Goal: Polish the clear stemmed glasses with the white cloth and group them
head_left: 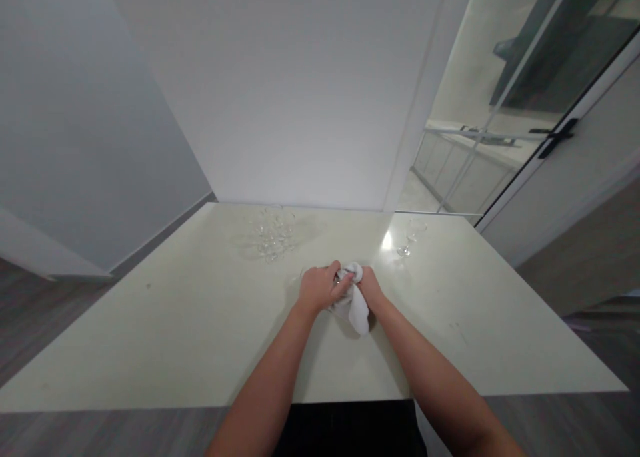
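Note:
Near the middle of the table, my left hand (pixel 319 288) is wrapped round a clear glass (pixel 301 274). Only a faint edge of that glass shows to the left of my knuckles, and the rest is hidden by my fingers and a cloth. My right hand (pixel 370 287) grips the white cloth (pixel 358 310), which is bunched against the glass between both hands. A loose end of the cloth hangs down toward me.
Several clear stemmed glasses (pixel 273 233) stand clustered at the back left of the pale table (pixel 175 330). A single stemmed glass (pixel 405 248) stands at the back right. Behind are a white wall panel (pixel 300 97) and a glazed door with a black handle (pixel 559 137).

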Demonstrator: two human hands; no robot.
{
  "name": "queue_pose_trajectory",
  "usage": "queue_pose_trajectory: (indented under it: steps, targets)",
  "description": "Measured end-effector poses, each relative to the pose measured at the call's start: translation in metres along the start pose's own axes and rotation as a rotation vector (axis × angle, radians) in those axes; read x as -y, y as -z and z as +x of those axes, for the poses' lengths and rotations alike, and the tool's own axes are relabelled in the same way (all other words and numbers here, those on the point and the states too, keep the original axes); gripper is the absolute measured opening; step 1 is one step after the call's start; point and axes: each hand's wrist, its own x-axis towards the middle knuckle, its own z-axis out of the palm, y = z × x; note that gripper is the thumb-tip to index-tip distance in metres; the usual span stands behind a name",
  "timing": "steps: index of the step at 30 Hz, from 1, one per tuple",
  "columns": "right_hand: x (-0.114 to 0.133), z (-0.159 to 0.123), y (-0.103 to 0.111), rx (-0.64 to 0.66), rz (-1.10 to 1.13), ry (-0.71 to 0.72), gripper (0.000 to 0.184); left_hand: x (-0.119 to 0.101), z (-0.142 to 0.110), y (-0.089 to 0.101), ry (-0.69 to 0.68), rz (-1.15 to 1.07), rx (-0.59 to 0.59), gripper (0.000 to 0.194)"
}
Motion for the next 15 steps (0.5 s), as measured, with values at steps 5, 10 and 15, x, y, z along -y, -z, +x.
queue_pose_trajectory:
  steps: [5,10,15]
  targets:
    - [0.0076,-0.0048,0.0033,-0.012,-0.225,0.196,0.016,0.0018,0.0004,-0.0058,0.076,-0.008,0.082,0.065]
    - [0.0076,-0.0015,0.0004,0.081,-0.17,0.151,0.017,0.0002,0.002,-0.0019,0.121,0.016,0.122,0.074]
    - [0.0063,0.0012,-0.0023,0.18,0.04,0.011,0.018,0.0013,0.0032,0.0014,0.174,0.064,0.109,0.074]
